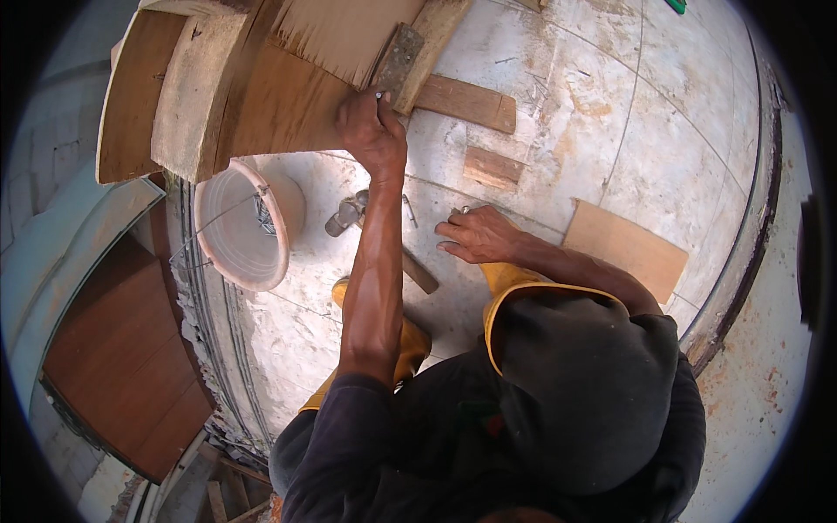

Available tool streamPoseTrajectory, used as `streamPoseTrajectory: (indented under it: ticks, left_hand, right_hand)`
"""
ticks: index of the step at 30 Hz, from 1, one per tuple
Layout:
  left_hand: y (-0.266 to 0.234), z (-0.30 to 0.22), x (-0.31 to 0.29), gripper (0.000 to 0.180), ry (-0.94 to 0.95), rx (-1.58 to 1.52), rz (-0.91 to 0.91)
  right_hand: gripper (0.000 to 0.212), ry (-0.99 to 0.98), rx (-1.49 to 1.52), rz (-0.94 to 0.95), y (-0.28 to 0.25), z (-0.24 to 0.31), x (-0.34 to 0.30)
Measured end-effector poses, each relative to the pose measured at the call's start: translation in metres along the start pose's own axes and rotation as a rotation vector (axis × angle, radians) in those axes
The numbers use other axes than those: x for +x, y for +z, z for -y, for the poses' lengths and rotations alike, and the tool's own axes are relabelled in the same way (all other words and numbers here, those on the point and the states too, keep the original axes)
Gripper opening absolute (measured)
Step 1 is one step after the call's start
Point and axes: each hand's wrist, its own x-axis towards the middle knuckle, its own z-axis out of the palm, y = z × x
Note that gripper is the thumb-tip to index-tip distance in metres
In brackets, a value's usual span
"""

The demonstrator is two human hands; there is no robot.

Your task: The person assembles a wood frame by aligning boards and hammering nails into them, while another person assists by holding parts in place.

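- The left hand (pixel 375 135) is up at the plywood panel (pixel 288 100) of the wooden frame, knuckles bent and fingers curled in; a tiny something shows by the thumb, but I can't tell whether they're gripping it.
- That left forearm runs nearly straight from the dark sleeve (pixel 344 418), the elbow low, the wrist bent slightly.
- The right hand (pixel 478 234) hangs lower, palm down, fingers half-curled; a small glint shows at the fingertips, though I can't make out what it is or whether it's held.
- Its forearm reaches around the raised knee (pixel 593 383).
- Just beyond the left hand sits a short greyish block (pixel 399 63) against the frame.
- Beneath the left forearm lies a hammer (pixel 418 268), its handle slanting toward the knees.
- Left of that forearm stands a pale bucket (pixel 283 205) with nails (pixel 264 215) inside.
- Above the right hand lies a small wood offcut (pixel 493 168); to its right, a plywood square (pixel 625 250).
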Motion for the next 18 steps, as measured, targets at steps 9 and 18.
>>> streamPoseTrajectory:
  ticks: [9, 18]
  left_hand:
    - [0.002, -0.001, 0.000, 0.015, -0.031, 0.075, 0.011]
    - [0.003, -0.008, 0.002, 0.017, -0.011, 0.074, -0.087]
  right_hand:
    - [0.040, 0.028, 0.028, 0.524, 0.090, 0.047, 0.053]
    - [0.040, 0.412, 0.813, 0.400, 0.020, 0.042, 0.062]
